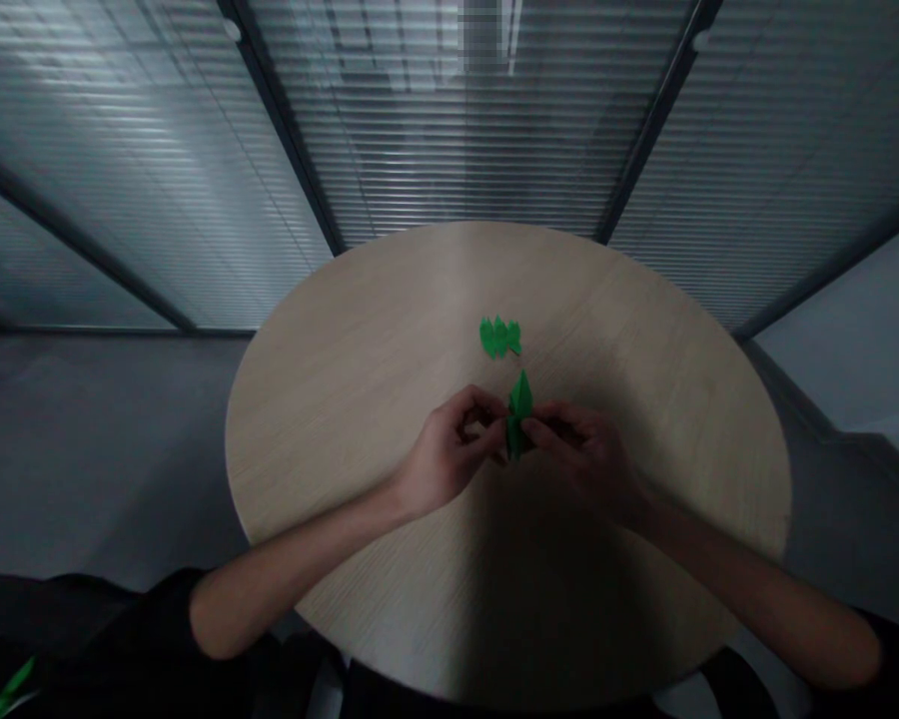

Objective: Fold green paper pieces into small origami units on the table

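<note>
A folded piece of green paper, pointed like a leaf, stands upright between my left hand and my right hand. Fingers of both hands pinch its lower part, and they hide some of its folds. Just beyond my hands, several similar green paper leaves lie clustered together on the round light wood table.
The round table's far rim curves close to a glass wall with slatted blinds. A grey floor surrounds the table. Green leaves show at the lower left corner, beyond a dark sleeve.
</note>
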### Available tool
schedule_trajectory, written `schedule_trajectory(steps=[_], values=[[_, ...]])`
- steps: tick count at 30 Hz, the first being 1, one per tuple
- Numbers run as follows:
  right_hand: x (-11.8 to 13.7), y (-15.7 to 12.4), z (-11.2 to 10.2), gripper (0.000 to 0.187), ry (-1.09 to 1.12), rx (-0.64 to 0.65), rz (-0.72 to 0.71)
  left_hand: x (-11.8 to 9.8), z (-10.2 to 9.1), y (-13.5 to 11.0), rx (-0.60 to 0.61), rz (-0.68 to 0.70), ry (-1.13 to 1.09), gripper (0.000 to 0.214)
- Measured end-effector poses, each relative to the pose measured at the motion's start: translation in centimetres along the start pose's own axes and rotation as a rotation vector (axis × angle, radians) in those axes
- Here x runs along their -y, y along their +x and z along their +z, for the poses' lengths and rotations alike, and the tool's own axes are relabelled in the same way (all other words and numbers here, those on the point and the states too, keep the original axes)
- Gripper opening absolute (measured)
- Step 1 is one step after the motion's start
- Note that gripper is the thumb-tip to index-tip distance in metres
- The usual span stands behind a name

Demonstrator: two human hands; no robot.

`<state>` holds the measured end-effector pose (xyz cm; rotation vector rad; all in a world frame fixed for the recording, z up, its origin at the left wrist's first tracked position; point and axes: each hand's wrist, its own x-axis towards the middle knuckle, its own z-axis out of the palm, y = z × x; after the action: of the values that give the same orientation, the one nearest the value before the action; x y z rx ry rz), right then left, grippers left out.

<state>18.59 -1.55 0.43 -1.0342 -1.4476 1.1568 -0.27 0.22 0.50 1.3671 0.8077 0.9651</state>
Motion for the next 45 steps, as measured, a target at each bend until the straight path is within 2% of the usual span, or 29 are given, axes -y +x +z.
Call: schedule_trajectory(steps=[10,18,26,36,45], values=[[-0.1,-0.1,-0.1,0.013,-0.013,0.008,0.009,-0.1,-0.4,-0.2,0.022,0.025,0.064,0.019],[-0.3,-0.1,-0.2,0.013,-0.068,0.006,-0.034,-0.4,-0.2,0.3,0.074,-0.124,-0.072,0.025],[-0.3,-0.2,-0.3,0.012,-0.12,0.008,-0.081,-0.3,-0.6,0.1,0.031,-0.044,0.145,0.023],[-0.2,-0.1,-0.3,0.011,-0.174,-0.001,-0.119,-1.0,-0.4,0.1,0.044,-0.075,0.173,0.029],[-0.1,-0.3,-0.4,0.016,-0.199,-0.005,-0.075,-0.9,-0.8,0.5,0.11,-0.135,0.057,0.031]])
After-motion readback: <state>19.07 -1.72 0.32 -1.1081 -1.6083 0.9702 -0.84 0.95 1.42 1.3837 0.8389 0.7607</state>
